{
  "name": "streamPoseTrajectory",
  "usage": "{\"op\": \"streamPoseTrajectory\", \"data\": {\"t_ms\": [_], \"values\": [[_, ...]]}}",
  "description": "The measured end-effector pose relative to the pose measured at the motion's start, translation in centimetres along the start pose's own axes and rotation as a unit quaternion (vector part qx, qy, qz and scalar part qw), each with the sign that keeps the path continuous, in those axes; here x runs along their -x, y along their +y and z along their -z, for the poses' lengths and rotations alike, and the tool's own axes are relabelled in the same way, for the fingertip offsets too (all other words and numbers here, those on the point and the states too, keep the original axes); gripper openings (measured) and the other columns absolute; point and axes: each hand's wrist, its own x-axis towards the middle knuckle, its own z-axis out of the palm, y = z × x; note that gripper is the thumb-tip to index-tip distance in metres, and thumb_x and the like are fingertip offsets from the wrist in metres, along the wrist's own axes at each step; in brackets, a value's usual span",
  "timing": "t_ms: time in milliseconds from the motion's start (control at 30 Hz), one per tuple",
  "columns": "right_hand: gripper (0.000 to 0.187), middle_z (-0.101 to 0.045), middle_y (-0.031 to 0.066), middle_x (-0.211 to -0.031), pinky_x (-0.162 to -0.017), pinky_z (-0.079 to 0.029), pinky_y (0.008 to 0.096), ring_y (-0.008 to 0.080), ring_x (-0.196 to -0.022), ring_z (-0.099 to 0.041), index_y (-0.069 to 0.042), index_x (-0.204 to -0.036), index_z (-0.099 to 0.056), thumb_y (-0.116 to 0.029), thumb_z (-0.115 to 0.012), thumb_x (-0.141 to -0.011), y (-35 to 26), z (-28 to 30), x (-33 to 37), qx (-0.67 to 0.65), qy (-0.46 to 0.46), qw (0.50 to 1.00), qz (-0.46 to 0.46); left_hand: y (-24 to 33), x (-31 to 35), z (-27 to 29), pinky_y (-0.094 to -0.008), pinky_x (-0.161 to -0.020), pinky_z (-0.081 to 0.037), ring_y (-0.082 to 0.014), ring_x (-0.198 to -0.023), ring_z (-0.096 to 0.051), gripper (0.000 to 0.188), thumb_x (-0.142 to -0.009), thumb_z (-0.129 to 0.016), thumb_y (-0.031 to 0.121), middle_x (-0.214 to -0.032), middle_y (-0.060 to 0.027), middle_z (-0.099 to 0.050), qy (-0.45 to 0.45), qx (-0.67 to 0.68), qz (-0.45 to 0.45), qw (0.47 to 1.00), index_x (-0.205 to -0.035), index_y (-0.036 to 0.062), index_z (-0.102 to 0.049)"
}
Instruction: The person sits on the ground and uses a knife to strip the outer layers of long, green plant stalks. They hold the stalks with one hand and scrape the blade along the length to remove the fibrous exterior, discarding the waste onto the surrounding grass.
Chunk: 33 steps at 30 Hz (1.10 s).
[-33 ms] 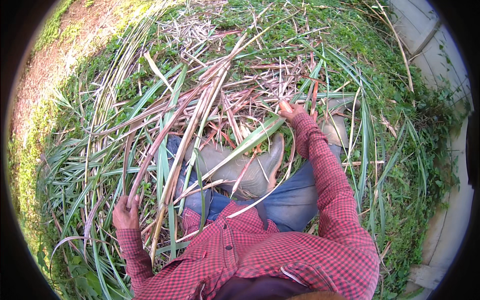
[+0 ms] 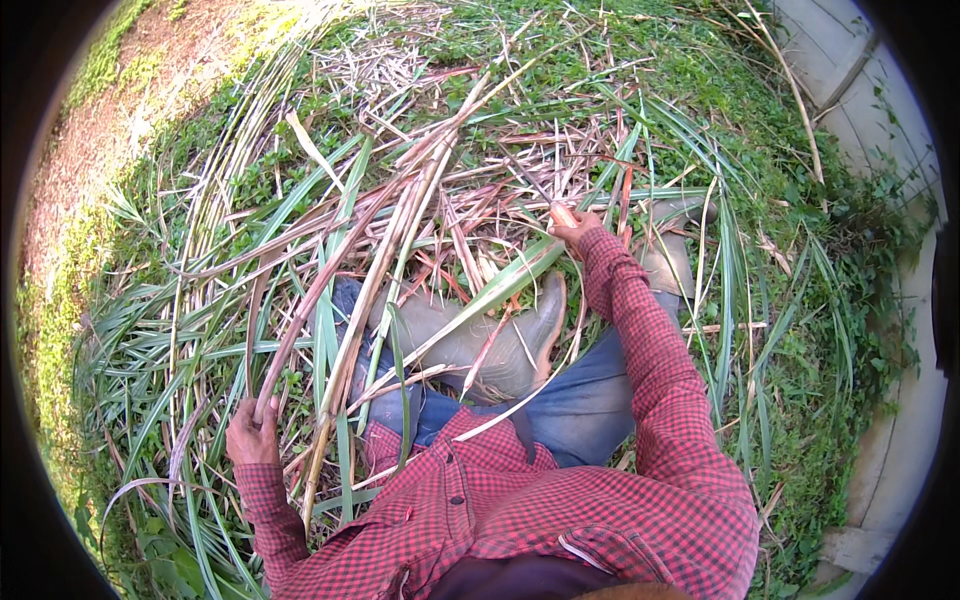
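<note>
My left hand (image 2: pixel 253 433) is closed round the lower end of a long reddish-brown stalk (image 2: pixel 318 292), which slants up and away to the right into the pile. In my right hand (image 2: pixel 577 229) is a knife (image 2: pixel 563 214) with an orange-brown handle. Its thin dark blade points up and left over reddish cut pieces (image 2: pixel 560 160). Several pale dry stalks (image 2: pixel 392 240) lie across my left leg, between my hands. A broad green leaf (image 2: pixel 515 283) crosses over my grey boot (image 2: pixel 480 335).
Long green leaves and stalks (image 2: pixel 215 160) are heaped along the left. Low grass and weeds (image 2: pixel 770 200) cover the ground on the right, beside a pale wall (image 2: pixel 885 110). Bare brown soil (image 2: pixel 110 150) lies at far left. My other boot (image 2: pixel 668 265) is beyond the right hand.
My right hand has shifted slightly left, and the knife blade now leans further left. My left hand stays almost where it was, still holding the stalk.
</note>
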Motion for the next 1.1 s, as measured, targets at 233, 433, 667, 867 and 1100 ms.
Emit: {"op": "streamPoseTrajectory", "data": {"t_ms": [233,433,667,867,1100], "values": [[0.065,-0.062,0.0099,-0.074,-0.043,-0.043,0.0267,0.0127,-0.047,-0.053,0.0,-0.121,-0.05,-0.012,-0.074,-0.062,-11.3,-1.3,1.4,-0.271,-0.018,0.954,0.125,-11.7,3.3,-5.2,-0.0328,-0.051,-0.041,-0.0234,-0.051,-0.047,0.023,-0.08,-0.064,0.019,-0.06,-0.0138,-0.05,0.138,0.106,-0.006,0.985,-0.079,0.0,-0.052],[0.063,-0.064,0.0118,-0.094,-0.075,-0.047,0.0272,0.0164,-0.079,-0.06,0.002,-0.118,-0.052,-0.014,-0.074,-0.061,-18.4,-1.7,8.5,-0.249,-0.065,0.939,0.229,-20.9,5.6,-3.6,-0.03,-0.053,-0.041,-0.0189,-0.06,-0.052,0.019,-0.087,-0.051,0.014,-0.07,-0.0114,-0.054,0.118,0.058,0.059,0.99,-0.098,-0.002,-0.054],[0.066,-0.06,0.0107,-0.105,-0.088,-0.042,0.0276,0.0148,-0.096,-0.055,0.003,-0.124,-0.046,-0.012,-0.076,-0.067,-22.2,-7.0,12.2,-0.237,-0.186,0.896,0.326,-30.2,10.4,-5.8,-0.0314,-0.056,-0.042,-0.0196,-0.064,-0.051,0.025,-0.089,-0.05,0.02,-0.075,-0.0141,-0.056,0.235,0.083,0.078,0.965,-0.104,-0.0006,-0.053],[0.067,-0.06,0.0105,-0.102,-0.086,-0.043,0.0275,0.0147,-0.092,-0.055,0.003,-0.123,-0.046,-0.016,-0.076,-0.067,-26.4,-7.6,15.4,-0.273,-0.254,0.877,0.302,-34.8,13.4,-4.8,-0.03,-0.055,-0.042,-0.0193,-0.065,-0.054,0.024,-0.089,-0.051,0.016,-0.076,-0.0137,-0.057,0.257,0.092,0.102,0.957,-0.107,-0.0002,-0.053],[0.042,-0.054,0.0022,-0.069,-0.043,-0.043,0.024,0.0106,-0.049,-0.05,0.001,-0.103,-0.053,-0.02,-0.071,-0.072,-21.8,-6.4,7.6,-0.336,-0.138,0.917,0.165,-8.6,1.7,-3.2,-0.0348,-0.048,-0.038,-0.0224,-0.048,-0.046,0.021,-0.086,-0.056,0.02,-0.057,-0.0157,-0.05,0.057,0.12,0.018,0.991,-0.083,-0.0011,-0.053]]}}
